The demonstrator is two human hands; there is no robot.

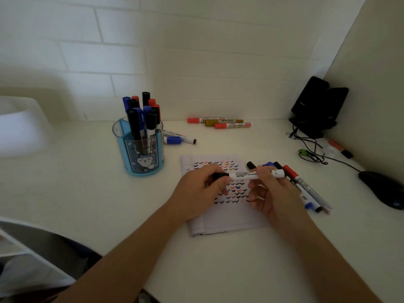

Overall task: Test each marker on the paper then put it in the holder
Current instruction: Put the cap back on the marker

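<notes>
— Forearms first?
— Both in from the bottom edge, angled toward each other, meeting over the paper (pixel 218 224).
— And the left hand (pixel 200 189)?
— Palm down, fingers curled, gripping the black cap end of a white-barrelled marker (pixel 243 176).
— The right hand (pixel 274 194)?
— Thumb and forefinger pinched on the barrel toward the other end, remaining fingers loosely bent underneath.
— Position of that marker?
— Held level, left to right, just above the rows of coloured ticks on the paper, black cap flush against the barrel.
— Holder (pixel 140 159)?
— Blue, see-through, upright on the table (pixel 87 193), well to the left of the paper. Packed with standing markers: about eleven caps in black, blue and red, exact number hard to settle where overlapping.
— Any lying loose?
— A heap of markers (pixel 306 188) just beside the paper's right edge, partly hidden behind the right hand: at least four, with red, black and blue caps. A row of three markers (pixel 223 121) near the wall, two red-capped, one gold. A pair of markers (pixel 175 140) behind the holder, one blue-capped.
— Anything else?
— One black mouse (pixel 382 189) at far right, one black speaker (pixel 314 101) in the corner, one orange pen (pixel 337 146) against the right wall.
</notes>
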